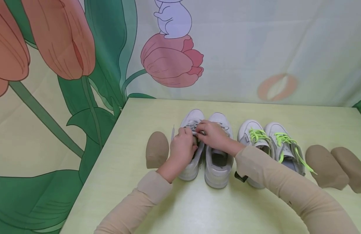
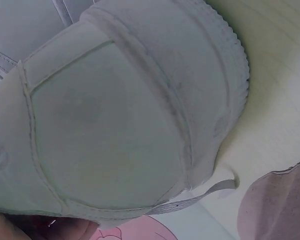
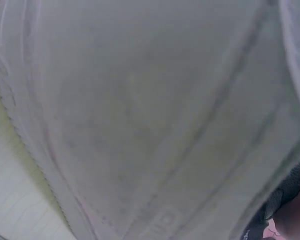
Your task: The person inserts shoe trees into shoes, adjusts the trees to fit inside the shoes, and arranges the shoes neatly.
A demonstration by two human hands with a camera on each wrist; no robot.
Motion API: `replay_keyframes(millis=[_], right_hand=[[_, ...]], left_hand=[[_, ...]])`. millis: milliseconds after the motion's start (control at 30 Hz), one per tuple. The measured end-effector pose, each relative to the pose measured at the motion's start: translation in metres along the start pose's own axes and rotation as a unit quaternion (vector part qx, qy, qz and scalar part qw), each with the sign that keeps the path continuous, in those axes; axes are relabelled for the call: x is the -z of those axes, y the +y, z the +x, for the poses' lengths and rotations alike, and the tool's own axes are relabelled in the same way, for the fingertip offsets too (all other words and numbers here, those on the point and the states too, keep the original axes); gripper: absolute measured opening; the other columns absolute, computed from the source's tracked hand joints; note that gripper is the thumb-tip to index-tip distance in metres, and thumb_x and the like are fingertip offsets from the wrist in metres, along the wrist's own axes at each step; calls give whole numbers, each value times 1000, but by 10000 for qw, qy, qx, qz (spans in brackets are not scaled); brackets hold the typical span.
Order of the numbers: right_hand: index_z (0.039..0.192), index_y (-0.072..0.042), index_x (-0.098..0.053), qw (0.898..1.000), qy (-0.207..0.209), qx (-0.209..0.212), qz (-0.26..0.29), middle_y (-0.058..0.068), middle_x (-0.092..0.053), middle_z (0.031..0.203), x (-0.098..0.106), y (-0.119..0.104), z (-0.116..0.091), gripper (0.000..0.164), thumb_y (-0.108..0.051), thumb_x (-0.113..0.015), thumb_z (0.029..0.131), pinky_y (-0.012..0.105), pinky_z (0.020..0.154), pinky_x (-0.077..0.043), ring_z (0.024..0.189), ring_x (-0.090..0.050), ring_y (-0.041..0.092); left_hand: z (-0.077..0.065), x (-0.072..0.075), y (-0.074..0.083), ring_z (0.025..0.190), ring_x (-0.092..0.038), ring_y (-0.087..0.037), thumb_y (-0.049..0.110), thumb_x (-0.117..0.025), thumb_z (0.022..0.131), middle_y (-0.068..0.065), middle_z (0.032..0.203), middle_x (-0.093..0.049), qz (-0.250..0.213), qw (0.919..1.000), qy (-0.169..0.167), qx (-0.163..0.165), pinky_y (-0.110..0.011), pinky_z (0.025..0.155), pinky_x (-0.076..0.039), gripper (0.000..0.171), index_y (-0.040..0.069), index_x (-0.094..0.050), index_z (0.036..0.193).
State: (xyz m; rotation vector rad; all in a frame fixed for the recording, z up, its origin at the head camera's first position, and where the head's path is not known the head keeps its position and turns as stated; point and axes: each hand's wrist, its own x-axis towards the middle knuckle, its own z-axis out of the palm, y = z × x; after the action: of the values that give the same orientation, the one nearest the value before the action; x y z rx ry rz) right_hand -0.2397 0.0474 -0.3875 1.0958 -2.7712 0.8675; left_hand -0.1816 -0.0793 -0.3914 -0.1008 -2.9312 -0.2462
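A white sneaker (image 1: 188, 174), leftmost of its pair, has both hands at its opening, below the laces (image 1: 193, 123). The left hand (image 1: 182, 146) curls its fingers over the opening's left side. From the right, the right hand (image 1: 215, 133) pinches at the top of the tongue; the exact part pinched is hidden. Something brownish shows in the opening between the hands. One loose lace end (image 1: 173, 132) sticks out on the left, also seen as a pale lace (image 2: 215, 192) in the left wrist view. The right wrist view is filled by a white shoe side (image 3: 140, 110), with fingers (image 3: 295, 215) at lower right.
The matching white sneaker (image 1: 216, 177) stands just right, under the right forearm. Further right are white sneakers with neon laces (image 1: 259, 135), partly behind the sleeve. One brown shoe insert (image 1: 157, 151) lies left, two more brown inserts (image 1: 326, 165) far right. A printed cloth (image 1: 233, 58) hangs behind the table.
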Motion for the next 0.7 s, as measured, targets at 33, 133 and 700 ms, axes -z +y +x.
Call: replay_keyframes(millis=[33, 133, 700], right_hand=[[89, -4, -66, 10000, -8, -11, -5, 10, -62, 94, 0, 0, 0, 13, -10, -57, 82, 35, 75, -47, 84, -60, 22], [90, -4, -66, 10000, -59, -32, -40, 10, -62, 95, 1, -1, 0, 14, -10, -57, 83, 35, 76, -47, 85, -60, 22], [87, -6, -65, 9998, -25, -118, -152, 8, -61, 92, 1, -2, 0, 11, -12, -58, 82, 33, 70, -46, 77, -57, 19]], left_hand=[[0, 0, -1, 68, -60, -26, 31, -71, 72, -12, 87, -50, 52, 10000, -21, -20, -35, 56, -50, 44, 3, -46, 94], [0, 1, -6, 66, -59, -25, 36, -69, 73, -11, 88, -52, 184, 9996, -106, -175, -35, 55, -49, 45, 5, -46, 96], [-5, 4, -45, 83, -48, -21, 18, -69, 75, -3, 92, -53, -168, 9864, 557, -1535, -31, 67, -41, 31, 26, -62, 104]])
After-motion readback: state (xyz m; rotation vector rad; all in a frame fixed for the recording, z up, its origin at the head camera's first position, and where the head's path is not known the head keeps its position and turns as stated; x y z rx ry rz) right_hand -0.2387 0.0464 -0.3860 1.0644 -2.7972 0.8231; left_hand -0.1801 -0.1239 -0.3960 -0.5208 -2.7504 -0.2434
